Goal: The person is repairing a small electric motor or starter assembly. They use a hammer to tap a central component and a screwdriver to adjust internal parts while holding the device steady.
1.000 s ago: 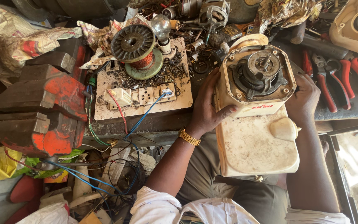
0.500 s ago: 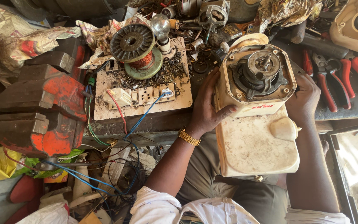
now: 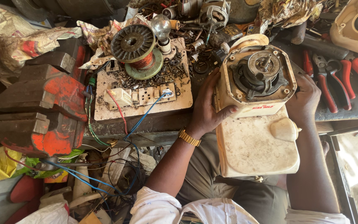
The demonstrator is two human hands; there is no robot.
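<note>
At centre right of the frame, a cream mixer base point(image 3: 257, 141) with its motor exposed on top stands on the person's lap against the workbench point(image 3: 146, 120) edge; the left hand point(image 3: 207, 108) clasps its left side, fingers wrapped on the casing, while the right hand point(image 3: 307, 97) cups the right side (fingertips hidden). The cluttered bench carries a red vise point(image 3: 42, 108) at left, a copper wire spool point(image 3: 136, 49) and bulb point(image 3: 161, 28) on a switchboard point(image 3: 143, 95) at upper centre, and red-handled pliers point(image 3: 332, 81) at upper right.

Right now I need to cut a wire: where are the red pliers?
In the head view the red pliers lie at the far right of the bench, just beyond the right hand that grips the cream motor housing.
</note>
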